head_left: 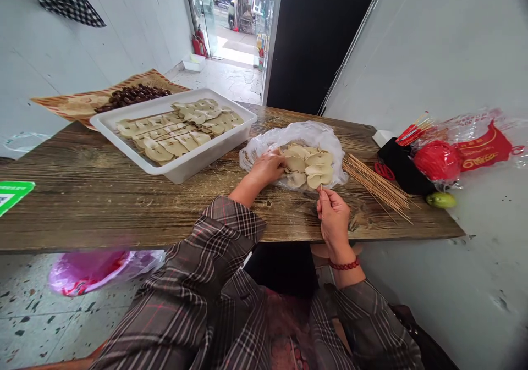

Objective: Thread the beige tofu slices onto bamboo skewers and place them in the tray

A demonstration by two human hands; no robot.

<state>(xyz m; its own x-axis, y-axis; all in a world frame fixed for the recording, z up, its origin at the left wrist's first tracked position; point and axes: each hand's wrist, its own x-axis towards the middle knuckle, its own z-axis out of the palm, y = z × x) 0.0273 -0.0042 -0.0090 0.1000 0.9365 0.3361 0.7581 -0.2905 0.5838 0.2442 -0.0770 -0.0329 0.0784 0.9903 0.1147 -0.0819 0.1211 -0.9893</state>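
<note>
Pale flat slices (296, 164) lie in an open clear plastic bag (319, 133) on the wooden table. My left hand (269, 166) is at the bag's left side, its fingertips closed at the edge of the slices; what they pinch, if anything, is hidden. My right hand (333, 213) pinches the end of a thin wooden skewer at the bag's near edge, and several slices (319, 171) sit in a row just beyond its tip. To the right lies a bundle of bare wooden skewers (377, 186).
A white tray (193, 166) of skewered slices stands left of the bag, with dark red pieces (134, 95) on paper behind it. At the right are a black pouch (402, 166), red packaging (482, 147) and a green fruit (441, 200). A pink basin (88, 274) is below the table.
</note>
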